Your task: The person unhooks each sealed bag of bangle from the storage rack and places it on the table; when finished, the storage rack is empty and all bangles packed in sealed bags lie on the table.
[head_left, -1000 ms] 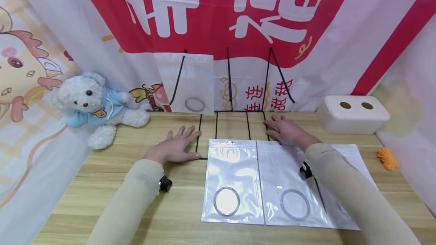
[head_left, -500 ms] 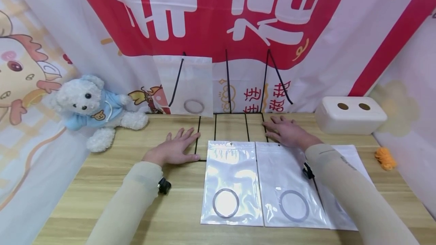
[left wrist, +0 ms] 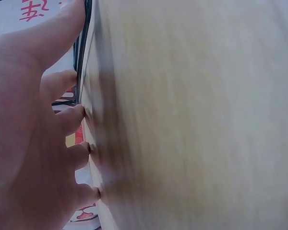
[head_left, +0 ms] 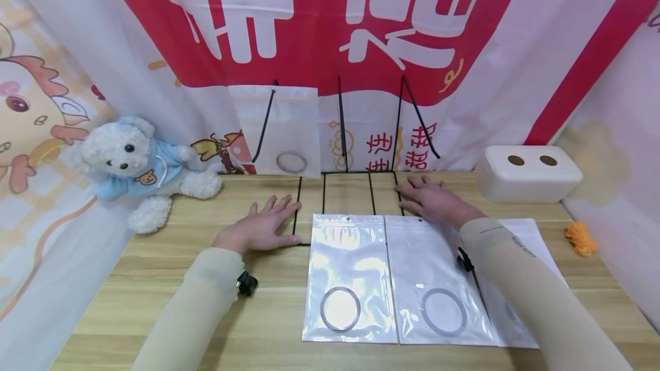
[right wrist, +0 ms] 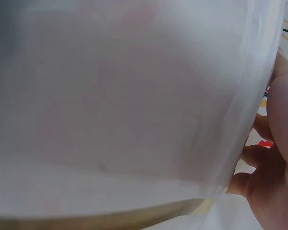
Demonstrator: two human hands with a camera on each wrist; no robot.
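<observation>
My left hand (head_left: 260, 227) rests on the wooden table with fingers spread, its fingertips at the left side of a black wire rack (head_left: 420, 117). In the left wrist view its fingertips (left wrist: 97, 193) meet the tabletop. My right hand (head_left: 435, 200) lies at the rack's right side, fingers extended, and holds nothing. A clear-fronted zip bag (head_left: 258, 113) with a ring in it hangs from the rack's left hook. Two more bags, a left one (head_left: 348, 256) and a middle one (head_left: 428, 268), lie flat, each with a round ring inside. My right forearm partly covers a third bag (head_left: 521, 239).
A white plush bear (head_left: 146, 165) in a blue hoodie sits at the left. At the right stand a white box (head_left: 528, 179) with two round holes and a bundle of orange yarn (head_left: 581, 238). A printed cloth (head_left: 319, 27) hangs behind the rack.
The head view has shifted slightly, moving the scene a little left and down. Both hands and all the bags keep their places.
</observation>
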